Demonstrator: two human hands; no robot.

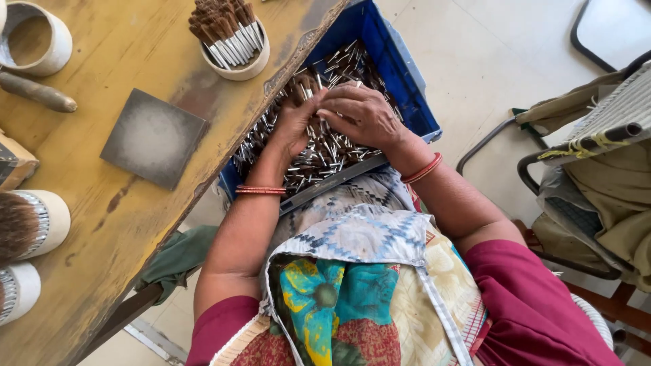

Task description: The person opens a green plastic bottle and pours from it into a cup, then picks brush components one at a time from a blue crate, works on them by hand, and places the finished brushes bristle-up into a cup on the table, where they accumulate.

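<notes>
While both hands work inside it, the blue crate (400, 64) sits on the person's lap, its left edge tucked under the yellow table (122, 203), and holds a loose heap of small metal-tipped brush pieces (325, 152). Left hand (295, 122): palm down on the heap at the crate's left side, fingers curled into the pieces; whether they pinch any cannot be told. Right hand (363, 115): laid over the middle of the heap, fingers bent and close together, tips meeting the left hand's; a grip on a few pieces seems likely, but the fingers hide it. Red bangles on both wrists. On the table: far cup (234, 41) packed with upright brown-handled pieces, standing close to the table edge just above the crate; grey square tile (152, 135) nearer; an empty white cup (34, 37) and a wooden stick (37, 91) at far left; two bristle-filled cups (30, 224) at near left. To the right, a chair frame with draped cloth (603, 169). Risks, as judged: the crate rests only on the knees, so a shift could tip it and spill pieces to the floor; the thin metal ends could prick fingers digging through the heap; a raised elbow could knock the cup off the edge.
</notes>
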